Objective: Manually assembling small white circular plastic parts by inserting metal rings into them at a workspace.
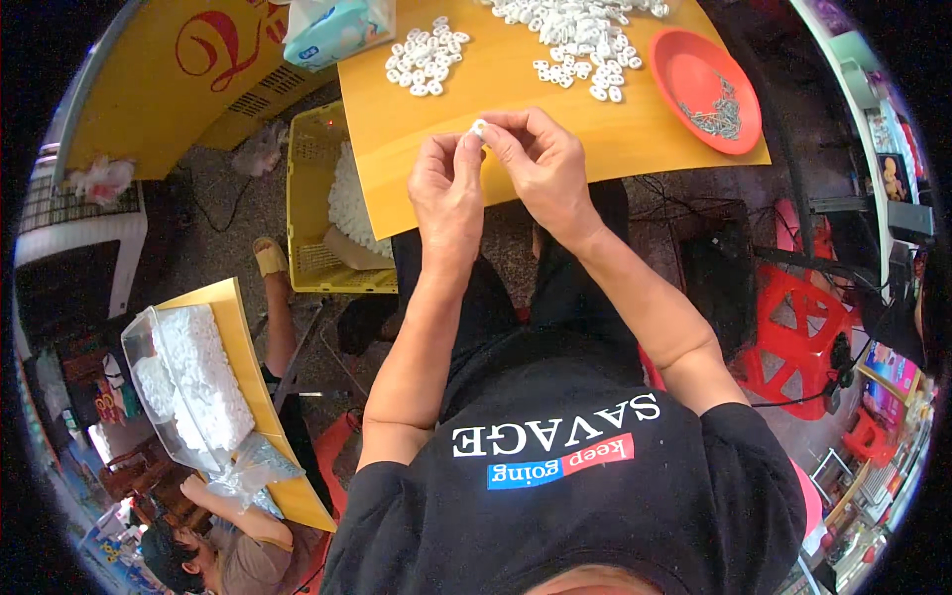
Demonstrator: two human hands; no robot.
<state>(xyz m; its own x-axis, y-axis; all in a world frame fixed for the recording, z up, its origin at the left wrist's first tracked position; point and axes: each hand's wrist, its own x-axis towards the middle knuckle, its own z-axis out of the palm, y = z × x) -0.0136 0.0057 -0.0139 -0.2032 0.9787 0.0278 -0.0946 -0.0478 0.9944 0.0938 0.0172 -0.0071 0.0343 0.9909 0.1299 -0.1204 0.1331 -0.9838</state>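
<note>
Between the fingertips of both hands, over the near part of the yellow table (397, 169), is a small white plastic piece (480, 127). My left hand (446, 183) pinches it from the left, thumb against forefinger. From the other side, my right hand (542, 164) grips it the same way. Its shape is mostly covered by the fingers. Beyond my hands lie a small pile of white two-holed plastic pieces (426, 59) on the left and a larger white heap (585, 40) on the right. A red plate (684, 64) at the right holds small metal pins or screws (724, 114).
A tissue pack (337, 35) stands at the table's far left. Below that side, a yellow crate (307, 218) holds white pieces. At the lower left another person (238, 535) sits by a table with a clear bin (183, 382) of white pieces. Red stools (798, 327) stand right.
</note>
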